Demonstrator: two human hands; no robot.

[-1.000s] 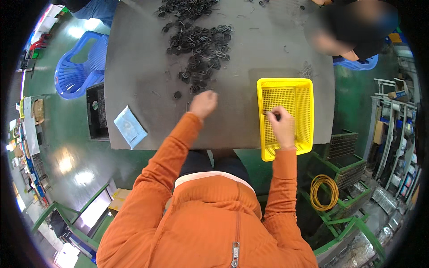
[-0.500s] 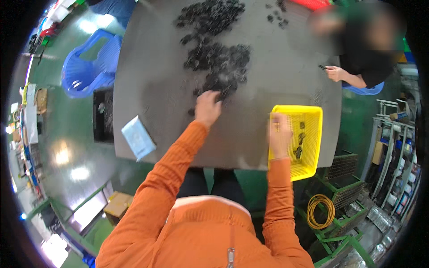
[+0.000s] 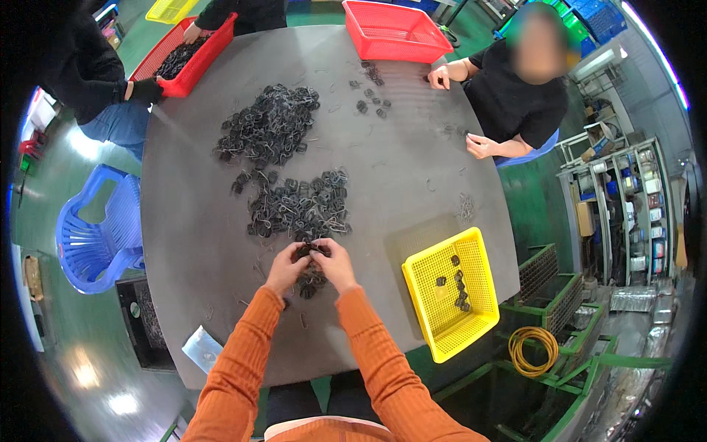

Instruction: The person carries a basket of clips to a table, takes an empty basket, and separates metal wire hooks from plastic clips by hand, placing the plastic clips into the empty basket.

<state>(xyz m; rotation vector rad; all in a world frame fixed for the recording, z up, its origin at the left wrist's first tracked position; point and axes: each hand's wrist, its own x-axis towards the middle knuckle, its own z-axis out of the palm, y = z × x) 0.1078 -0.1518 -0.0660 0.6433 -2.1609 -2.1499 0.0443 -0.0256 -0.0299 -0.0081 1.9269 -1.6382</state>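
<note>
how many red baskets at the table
2: one red basket at the far left of the table, holding dark parts; another red basket at its far edge, right of centre.

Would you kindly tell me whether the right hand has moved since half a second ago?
Yes, the right hand has moved left across the table, from the yellow basket to the left hand.

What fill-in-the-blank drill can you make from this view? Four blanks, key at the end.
1. The yellow basket is on the person's ____ side.
2. The small pieces inside that basket are ____ in colour.
3. The sleeves behind the left hand and right hand are ____.
4. The chair left of the table is ____.

Missing words: right; black; orange; blue.
</note>
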